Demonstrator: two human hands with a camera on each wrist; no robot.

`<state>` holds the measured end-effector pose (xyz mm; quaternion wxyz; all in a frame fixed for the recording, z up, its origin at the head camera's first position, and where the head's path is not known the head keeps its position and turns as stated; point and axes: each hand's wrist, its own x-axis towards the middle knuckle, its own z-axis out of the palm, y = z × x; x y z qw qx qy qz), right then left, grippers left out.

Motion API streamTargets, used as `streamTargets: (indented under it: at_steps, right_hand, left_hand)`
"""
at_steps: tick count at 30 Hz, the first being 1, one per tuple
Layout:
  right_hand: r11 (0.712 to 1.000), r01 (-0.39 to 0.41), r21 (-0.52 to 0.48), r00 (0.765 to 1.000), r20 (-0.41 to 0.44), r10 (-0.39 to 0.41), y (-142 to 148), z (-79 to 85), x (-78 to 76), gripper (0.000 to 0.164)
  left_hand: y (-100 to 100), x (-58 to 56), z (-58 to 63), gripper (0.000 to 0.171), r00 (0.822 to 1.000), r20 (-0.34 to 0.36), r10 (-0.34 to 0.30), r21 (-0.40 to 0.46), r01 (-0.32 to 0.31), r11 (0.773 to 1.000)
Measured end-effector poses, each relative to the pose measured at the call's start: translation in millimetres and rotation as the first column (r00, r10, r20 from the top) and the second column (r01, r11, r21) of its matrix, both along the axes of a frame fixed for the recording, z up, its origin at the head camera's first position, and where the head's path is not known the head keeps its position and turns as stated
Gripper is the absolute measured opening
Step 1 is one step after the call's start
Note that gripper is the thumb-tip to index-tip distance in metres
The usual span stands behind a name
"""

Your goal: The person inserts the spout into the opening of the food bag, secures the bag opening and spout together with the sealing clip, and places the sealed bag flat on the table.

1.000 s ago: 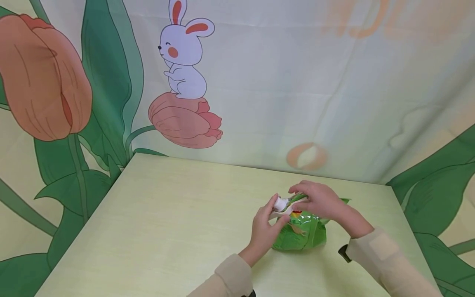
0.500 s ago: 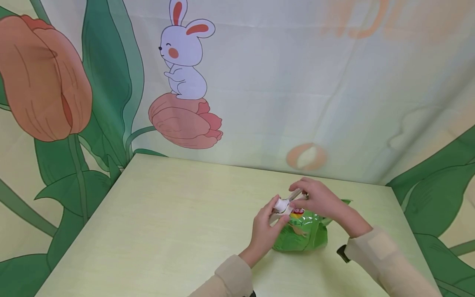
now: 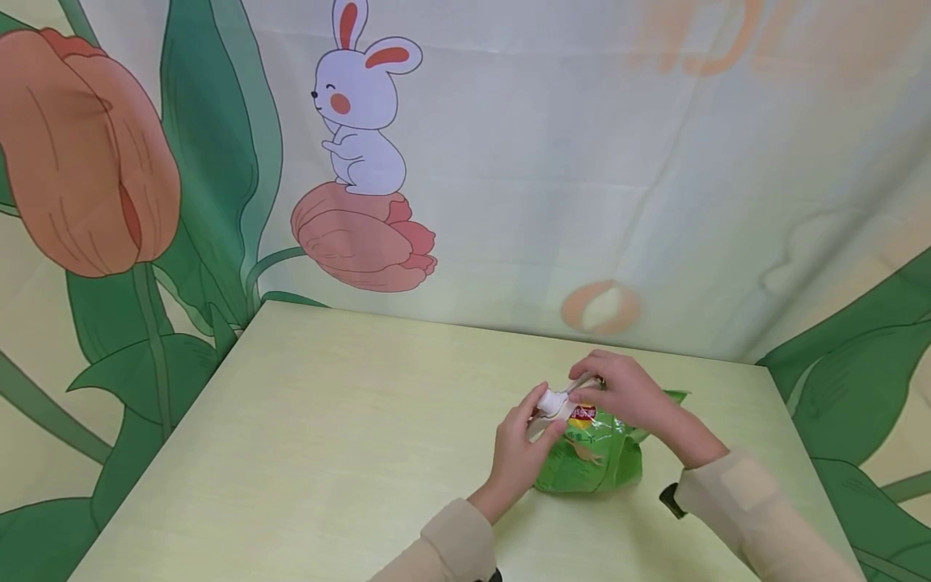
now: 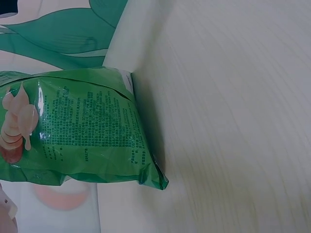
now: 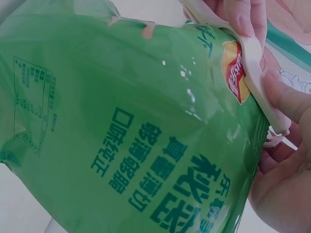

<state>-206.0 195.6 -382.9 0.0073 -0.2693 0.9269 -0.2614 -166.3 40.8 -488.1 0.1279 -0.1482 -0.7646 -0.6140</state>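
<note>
A green potato chip bag (image 3: 589,469) stands on the table at the right, its top edge inside a cream bag clip (image 3: 566,410) with a white screw cap (image 3: 550,402). My left hand (image 3: 515,461) grips the capped end of the clip, thumb on the near side. My right hand (image 3: 627,392) pinches the clip's far part between thumb and fingers. Seen from the right wrist, the clip's long bar (image 5: 257,73) lies along the bag's top edge beside the logo. In the left wrist view the bag's printed side (image 4: 87,121) shows, with its lower end at the table.
The pale yellow table (image 3: 291,444) stretches away to the left of the bag. A printed curtain (image 3: 509,162) with a rabbit and tulips hangs along its back edge and sides.
A second ago green film stuck up between the right fingers; now a cream part of the clip shows there. More of the bag's logo is visible. The left hand has hardly moved.
</note>
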Motion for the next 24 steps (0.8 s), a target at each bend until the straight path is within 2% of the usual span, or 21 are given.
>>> streamTargets:
  at_steps: [4,10,16,20,24]
  right_hand:
    - [1.0,0.001,-0.009,1.0,-0.017,-0.001,-0.5,-2.5,-0.2,0.019]
    - [1.0,0.013,-0.017,1.0,-0.025,-0.014,-1.9,-3.6,-0.1,0.016]
    - [1.0,0.017,-0.025,0.999,-0.048,-0.018,-2.5,-5.6,-0.3,0.013]
    - [0.999,0.008,-0.039,1.0,-0.024,-0.008,-1.4,-4.6,0.0,0.014]
    - [0.999,-0.005,-0.048,0.999,0.047,0.007,3.0,0.3,0.4,0.02]
  left_hand:
    - [-0.4,-1.8,-1.9,0.05,1.0,0.009,-0.002,-0.004,0.002,1.0]
    - [-1.3,-2.9,1.7,0.047,1.0,0.02,-0.007,-0.026,0.008,1.0]
    - [-1.0,-3.3,7.5,0.045,0.997,0.073,-0.028,-0.051,0.032,0.998]
    - [-0.2,-3.1,10.1,0.043,0.994,0.1,-0.045,-0.046,0.05,0.998]
    - [0.7,-2.9,11.8,0.042,0.989,0.137,-0.056,-0.029,0.061,0.998]
